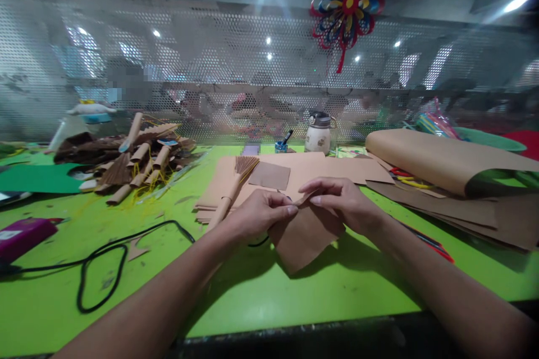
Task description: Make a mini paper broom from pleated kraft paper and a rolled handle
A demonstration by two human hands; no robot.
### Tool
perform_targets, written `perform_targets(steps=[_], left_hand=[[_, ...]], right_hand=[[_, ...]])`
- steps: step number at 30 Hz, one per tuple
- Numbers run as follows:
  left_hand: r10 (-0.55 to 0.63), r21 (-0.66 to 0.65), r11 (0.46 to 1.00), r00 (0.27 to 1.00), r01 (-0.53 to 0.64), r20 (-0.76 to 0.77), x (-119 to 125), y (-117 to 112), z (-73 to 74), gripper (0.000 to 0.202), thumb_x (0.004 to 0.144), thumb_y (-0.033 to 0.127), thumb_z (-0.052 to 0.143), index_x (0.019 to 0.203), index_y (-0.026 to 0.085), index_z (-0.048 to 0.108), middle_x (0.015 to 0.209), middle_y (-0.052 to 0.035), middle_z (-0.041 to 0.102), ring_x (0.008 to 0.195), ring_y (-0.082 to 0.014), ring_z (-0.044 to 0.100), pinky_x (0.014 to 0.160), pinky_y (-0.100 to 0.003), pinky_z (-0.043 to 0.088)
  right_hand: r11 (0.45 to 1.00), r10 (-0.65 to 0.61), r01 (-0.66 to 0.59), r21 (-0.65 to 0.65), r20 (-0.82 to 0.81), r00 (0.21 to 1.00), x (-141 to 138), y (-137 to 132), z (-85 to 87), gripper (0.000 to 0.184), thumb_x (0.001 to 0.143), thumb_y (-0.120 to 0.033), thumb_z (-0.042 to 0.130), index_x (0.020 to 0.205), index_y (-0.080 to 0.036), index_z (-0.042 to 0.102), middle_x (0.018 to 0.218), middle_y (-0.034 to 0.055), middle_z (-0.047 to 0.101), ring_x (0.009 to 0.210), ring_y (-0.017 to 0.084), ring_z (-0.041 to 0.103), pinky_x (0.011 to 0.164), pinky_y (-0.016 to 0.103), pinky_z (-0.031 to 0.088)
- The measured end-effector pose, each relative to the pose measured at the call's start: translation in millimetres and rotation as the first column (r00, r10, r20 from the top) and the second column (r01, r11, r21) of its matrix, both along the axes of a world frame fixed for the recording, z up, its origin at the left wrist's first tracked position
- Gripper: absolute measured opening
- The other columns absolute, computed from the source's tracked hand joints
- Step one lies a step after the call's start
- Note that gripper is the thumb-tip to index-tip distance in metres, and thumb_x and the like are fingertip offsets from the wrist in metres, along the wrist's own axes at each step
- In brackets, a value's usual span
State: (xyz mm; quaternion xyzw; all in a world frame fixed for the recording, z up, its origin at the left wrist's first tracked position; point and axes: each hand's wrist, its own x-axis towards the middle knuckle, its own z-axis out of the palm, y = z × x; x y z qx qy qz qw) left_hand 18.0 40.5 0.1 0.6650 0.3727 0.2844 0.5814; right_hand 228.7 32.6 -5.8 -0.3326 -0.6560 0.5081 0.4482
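Between both hands is a piece of brown kraft paper [307,238], its upper edge folded over in a narrow strip. My left hand [269,210] pinches the left end of that fold between thumb and fingers. On the right end, my right hand [343,200] presses the strip with thumb and forefinger. The sheet hangs tilted toward me above the green table [236,297]. Just beyond lie a flat brown paper square [270,175] and a rolled paper tube with a pleated fan end [229,193], both on a stack of light brown sheets [303,162].
Several paper tubes with yellow strings [143,165] pile up at the left. A black cable [122,244] loops from a purple box [27,238]. A white bottle [318,133] and a small blue jar [281,147] stand behind. Large curled brown paper [425,151] lies right, near a red-tipped tool [438,247].
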Motion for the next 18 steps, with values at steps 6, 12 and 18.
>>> perform_targets(steps=[6,12,18], left_hand=[[-0.015,0.086,0.996,0.999,0.018,-0.035,-0.6,3.3,-6.3,0.035,0.074,0.048,0.067,0.068,0.014,0.063,0.056,0.0028,0.05,0.05,-0.008,0.037,0.049,-0.022,0.025],[-0.031,0.14,0.989,0.997,0.04,-0.064,0.8,4.4,-11.7,0.037,0.076,0.049,0.064,0.071,0.013,0.064,0.061,0.0006,0.052,0.053,-0.0087,0.038,0.051,-0.023,0.025],[-0.041,0.121,0.991,0.997,0.049,-0.069,1.2,3.2,-8.7,0.04,0.074,0.052,0.065,0.069,0.013,0.062,0.06,0.0014,0.049,0.053,-0.0086,0.036,0.05,-0.023,0.022]], right_hand=[[0.999,-0.023,0.028,-0.044,0.104,0.994,-7.1,-3.4,1.0,0.032,0.073,-0.033,0.075,0.101,-0.02,0.067,0.087,0.0041,0.071,0.077,0.017,0.063,0.068,0.028,0.046],[0.988,-0.157,0.155,0.021,0.177,0.972,-10.5,-0.8,-6.2,0.025,0.072,-0.042,0.075,0.074,-0.018,0.069,0.069,0.0006,0.066,0.063,0.013,0.056,0.059,0.025,0.041],[0.989,-0.147,0.15,-0.013,0.127,0.981,-10.1,-1.0,-6.0,0.023,0.071,-0.041,0.075,0.072,-0.018,0.07,0.07,-0.0001,0.066,0.063,0.013,0.055,0.061,0.026,0.041]])
